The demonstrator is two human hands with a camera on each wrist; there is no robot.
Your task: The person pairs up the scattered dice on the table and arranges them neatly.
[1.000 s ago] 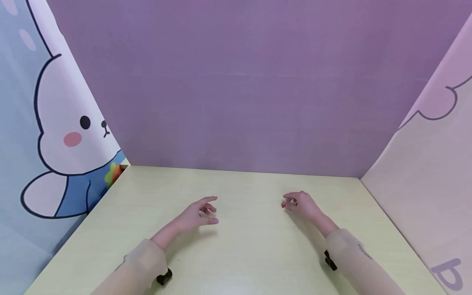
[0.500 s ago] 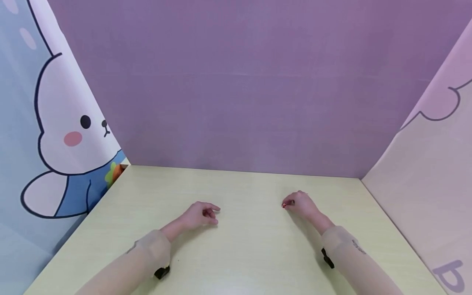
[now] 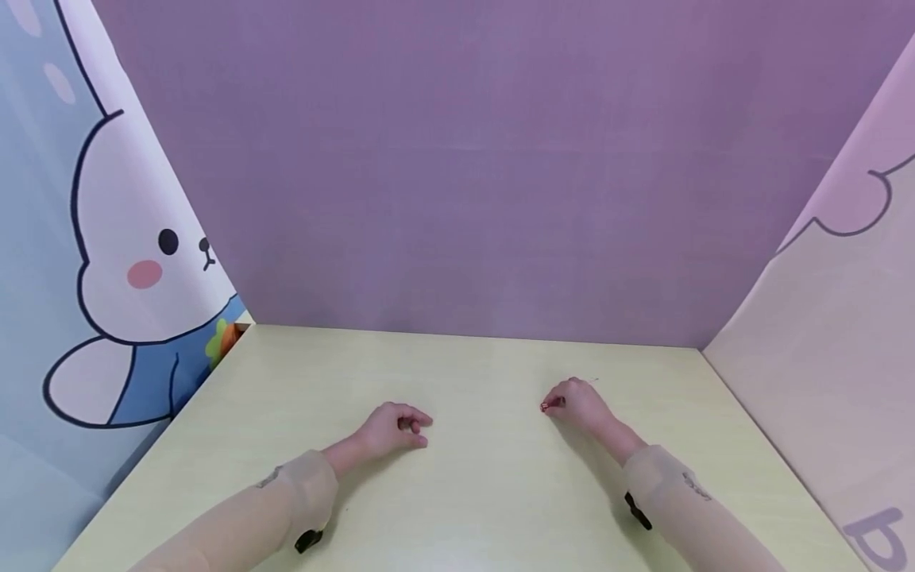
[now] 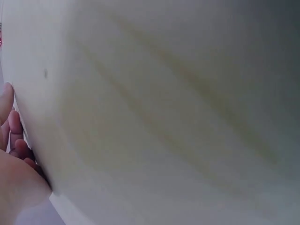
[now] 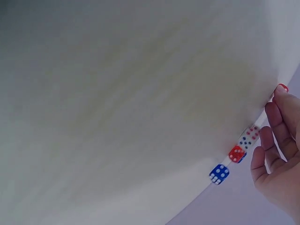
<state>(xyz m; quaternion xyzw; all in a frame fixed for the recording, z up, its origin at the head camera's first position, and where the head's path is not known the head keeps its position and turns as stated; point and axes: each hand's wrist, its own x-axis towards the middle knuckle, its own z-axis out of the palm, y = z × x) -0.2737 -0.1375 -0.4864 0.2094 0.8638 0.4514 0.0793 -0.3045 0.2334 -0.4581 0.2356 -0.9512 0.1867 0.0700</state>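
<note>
At the right of the table, my right hand (image 3: 577, 403) pinches a small red die (image 3: 545, 407) with white pips between thumb and fingertips. The right wrist view catches only an edge of this die past the thumb. Beside the same hand in that view lie a blue die (image 5: 219, 174), another red die (image 5: 237, 153) and whitish dice (image 5: 249, 138) with coloured pips, with more blue partly hidden behind. My left hand (image 3: 391, 427) hovers low over the table on the left, fingers loosely curled, holding nothing.
The pale table (image 3: 472, 508) ends at a purple backdrop (image 3: 472, 175). A rabbit-print cloth (image 3: 150, 199) hangs at the left, and a pale printed cloth (image 3: 843, 342) at the right. A dark device (image 3: 309, 542) sits under the left wrist.
My right fingers have drawn together on the red die and shifted slightly left and nearer. My left hand has moved a little right and nearer, its fingers more curled.
</note>
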